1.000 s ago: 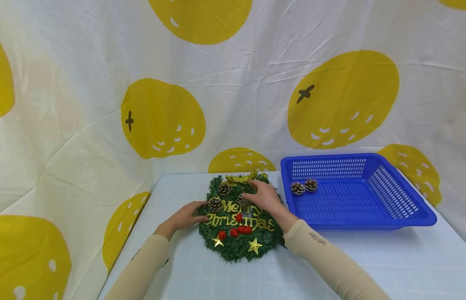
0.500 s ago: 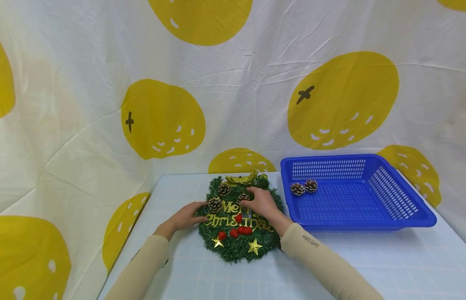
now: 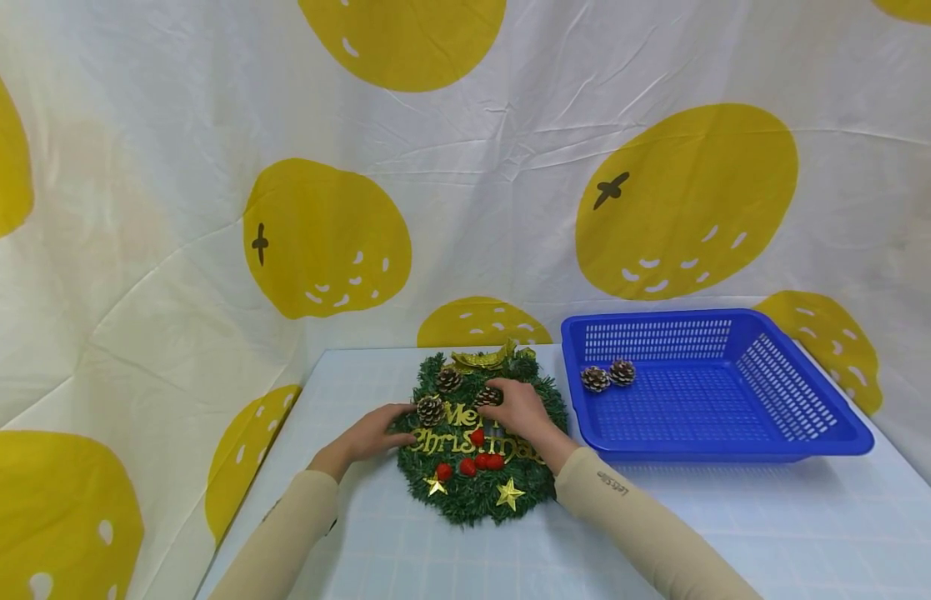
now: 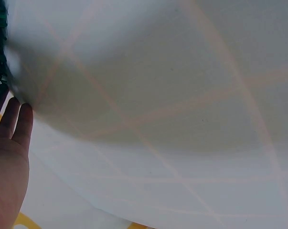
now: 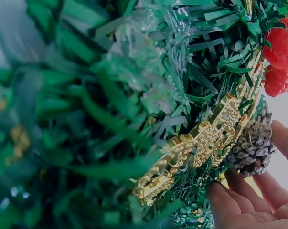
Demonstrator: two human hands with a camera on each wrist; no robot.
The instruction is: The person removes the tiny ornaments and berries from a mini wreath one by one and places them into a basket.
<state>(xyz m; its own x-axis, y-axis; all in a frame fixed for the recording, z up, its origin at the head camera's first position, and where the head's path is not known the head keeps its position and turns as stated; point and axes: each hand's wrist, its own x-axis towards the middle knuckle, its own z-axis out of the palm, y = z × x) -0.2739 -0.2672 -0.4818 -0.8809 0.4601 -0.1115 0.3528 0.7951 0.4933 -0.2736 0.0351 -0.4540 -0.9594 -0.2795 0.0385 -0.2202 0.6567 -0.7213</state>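
A green Christmas wreath (image 3: 473,504) lies on the table, bearing gold "Merry Christmas" lettering (image 3: 442,442), red berries (image 3: 468,467), gold stars and a gold bow. My right hand (image 3: 521,410) reaches over its upper middle, thumb and fingers pinching a pine cone (image 5: 252,145) just above the lettering. Two more pine cones sit on the wreath's upper left, the lower one (image 3: 430,410) near my left fingertips. At the wreath's left edge my left hand (image 3: 369,432) touches the greenery with extended fingers; in the left wrist view its fingertips (image 4: 25,109) are right beside the green tinsel.
A blue slotted plastic basket (image 3: 705,454) stands to the right of the wreath, with two pine cones (image 3: 608,375) in its left part. The table (image 3: 405,562) has a pale checked cover. Behind it hangs a white curtain (image 3: 495,217) with yellow fruit prints.
My right hand has moved slightly down and toward the wreath's middle, coming lower with the pine cone between its fingers. The left hand has stayed at the wreath's edge.
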